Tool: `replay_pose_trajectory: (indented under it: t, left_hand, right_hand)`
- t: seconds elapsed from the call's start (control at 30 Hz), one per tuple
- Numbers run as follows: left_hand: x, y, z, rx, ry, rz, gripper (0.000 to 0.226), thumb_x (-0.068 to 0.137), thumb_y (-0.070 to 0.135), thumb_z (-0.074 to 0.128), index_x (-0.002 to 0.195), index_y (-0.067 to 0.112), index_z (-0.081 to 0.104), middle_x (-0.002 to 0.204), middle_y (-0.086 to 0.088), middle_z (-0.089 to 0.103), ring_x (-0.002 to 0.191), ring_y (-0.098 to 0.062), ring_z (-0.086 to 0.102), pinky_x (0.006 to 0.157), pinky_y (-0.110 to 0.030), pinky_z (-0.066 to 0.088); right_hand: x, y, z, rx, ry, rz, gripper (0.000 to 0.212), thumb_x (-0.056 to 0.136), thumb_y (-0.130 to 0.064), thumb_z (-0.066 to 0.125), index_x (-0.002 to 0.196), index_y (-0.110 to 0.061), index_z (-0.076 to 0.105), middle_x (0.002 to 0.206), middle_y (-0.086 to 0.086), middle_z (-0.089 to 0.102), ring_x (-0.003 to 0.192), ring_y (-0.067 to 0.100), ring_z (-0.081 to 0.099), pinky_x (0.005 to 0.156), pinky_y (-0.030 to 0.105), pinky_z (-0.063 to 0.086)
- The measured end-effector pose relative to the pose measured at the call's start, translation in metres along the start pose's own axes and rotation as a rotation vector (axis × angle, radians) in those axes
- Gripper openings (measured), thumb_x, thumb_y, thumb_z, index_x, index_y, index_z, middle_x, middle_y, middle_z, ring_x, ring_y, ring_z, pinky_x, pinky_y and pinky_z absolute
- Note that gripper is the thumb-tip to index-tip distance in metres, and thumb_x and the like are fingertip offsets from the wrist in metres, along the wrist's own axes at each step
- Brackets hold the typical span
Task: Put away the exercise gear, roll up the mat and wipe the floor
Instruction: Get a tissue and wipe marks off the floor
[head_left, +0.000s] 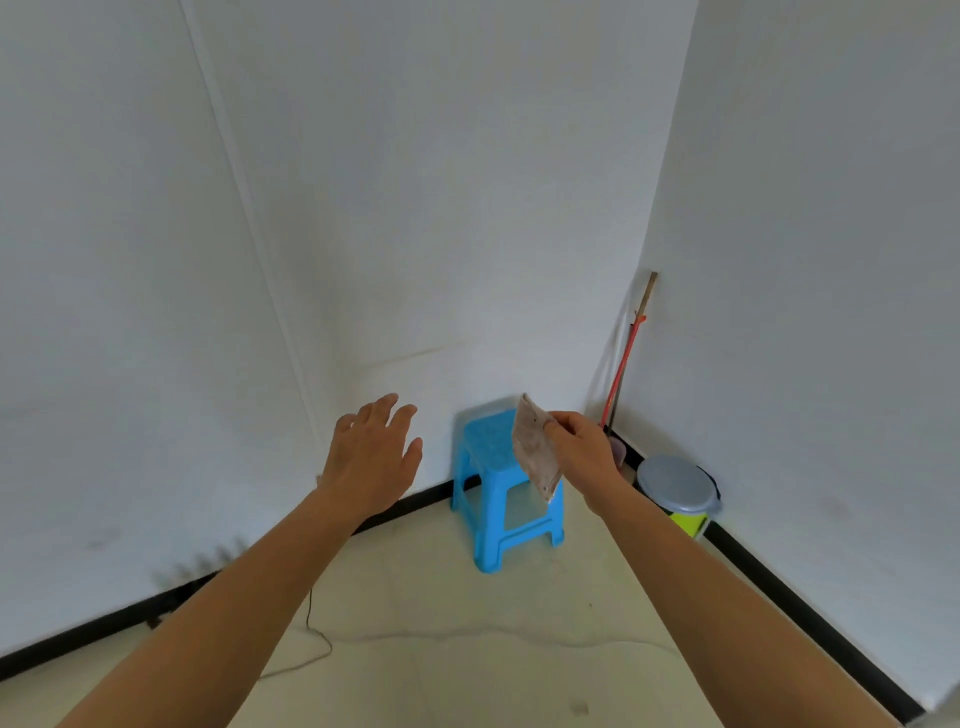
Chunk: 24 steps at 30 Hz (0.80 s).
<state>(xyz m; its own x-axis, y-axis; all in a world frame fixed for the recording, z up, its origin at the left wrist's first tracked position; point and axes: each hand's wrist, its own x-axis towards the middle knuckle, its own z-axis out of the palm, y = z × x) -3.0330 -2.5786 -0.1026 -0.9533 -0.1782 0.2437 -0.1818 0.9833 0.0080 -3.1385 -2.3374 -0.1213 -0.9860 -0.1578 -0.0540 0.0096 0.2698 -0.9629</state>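
Observation:
My right hand (581, 447) pinches a small brownish-grey folded cloth (535, 446) by its upper edge, so the cloth hangs in the air in front of a blue plastic stool (498, 499). My left hand (371, 457) is raised to the left of the stool, with its fingers spread and nothing in it. Both arms reach forward over the pale floor (467, 649). No mat or exercise gear is in view.
The stool stands near the room's corner against white walls with a black skirting (810, 613). A lidded grey bin (678, 488) and a red-handled broom or mop (621, 374) stand in the right corner. A thin dark cable (311, 634) lies on the floor at the left.

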Motion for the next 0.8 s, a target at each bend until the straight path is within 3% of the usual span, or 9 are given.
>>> replay_pose_trajectory:
  t: [0.17,0.4,0.53,0.67,0.8]
  left_hand:
    - [0.138,-0.039,0.020,0.006,-0.050,0.052,0.052,0.102,0.043,0.031,0.150,0.021,0.030,0.159,-0.007,0.026,0.142,-0.025,0.033,0.114,-0.044,0.028]
    - [0.291,-0.032,0.081,0.007,-0.105,0.139,0.052,0.102,0.044,0.030,0.150,0.021,0.030,0.158,-0.007,0.027,0.141,-0.024,0.034,0.113,-0.042,0.031]
    - [0.360,-0.016,0.152,0.012,-0.212,0.163,0.054,0.103,0.044,0.028,0.151,0.020,0.026,0.160,-0.008,0.024,0.143,-0.025,0.031,0.114,-0.044,0.029]
    - [0.427,-0.001,0.217,0.010,-0.354,0.148,0.056,0.103,0.044,0.028,0.153,0.019,0.022,0.161,-0.009,0.018,0.144,-0.026,0.028,0.115,-0.045,0.027]
    - [0.486,0.010,0.277,-0.057,-0.523,0.120,0.062,0.102,0.048,0.029,0.155,0.019,0.015,0.164,-0.009,0.006,0.148,-0.026,0.017,0.117,-0.044,0.022]
  right_hand:
    - [0.108,-0.024,0.025,0.016,0.082,0.039,0.019,0.101,-0.028,0.053,0.113,-0.024,0.066,0.106,-0.006,0.068,0.099,0.014,0.064,0.084,0.031,0.054]
    - [0.242,-0.007,0.017,0.086,0.199,0.143,0.020,0.101,-0.026,0.055,0.114,-0.020,0.068,0.105,-0.002,0.069,0.097,0.016,0.064,0.068,0.023,0.046]
    - [0.331,0.035,0.014,0.114,0.207,0.224,0.016,0.100,-0.024,0.055,0.109,-0.023,0.068,0.105,0.000,0.069,0.097,0.018,0.064,0.070,0.025,0.049]
    - [0.427,0.079,0.012,0.126,0.183,0.346,0.016,0.099,-0.022,0.055,0.108,-0.024,0.068,0.105,-0.002,0.067,0.100,0.017,0.062,0.088,0.035,0.052]
    - [0.513,0.111,0.014,0.073,0.148,0.437,0.016,0.100,-0.019,0.053,0.097,-0.021,0.069,0.092,-0.002,0.063,0.081,0.011,0.054,0.074,0.031,0.045]
